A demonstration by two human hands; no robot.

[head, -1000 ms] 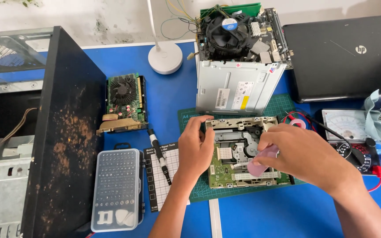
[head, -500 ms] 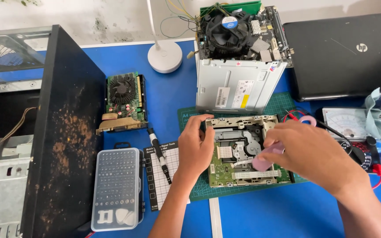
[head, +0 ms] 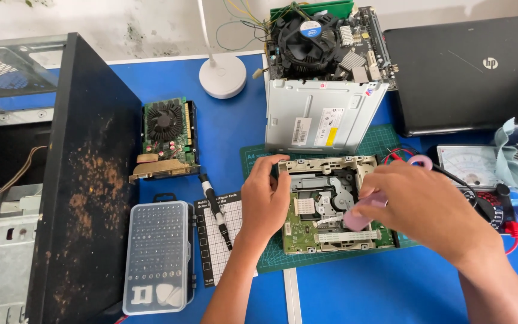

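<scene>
An opened optical drive (head: 325,207) with a green circuit board lies on a green cutting mat (head: 391,141). My left hand (head: 263,201) rests on the drive's left edge and steadies it. My right hand (head: 424,204) hovers over the drive's right side, fingers curled around a small pink tool (head: 360,217) that touches the mechanism. Which part the tool's tip meets is hidden under my fingers.
A black computer case (head: 85,180) stands at left. A graphics card (head: 166,138), a screwdriver bit box (head: 157,255) and a black screwdriver (head: 214,207) on a grid pad lie beside it. Behind are a motherboard (head: 319,42) on a grey drive, a lamp base (head: 223,77), a laptop (head: 469,72) and a multimeter (head: 469,165).
My right hand has shifted slightly up and left over the drive with the pink tool. My left hand has stayed on the drive's left edge.
</scene>
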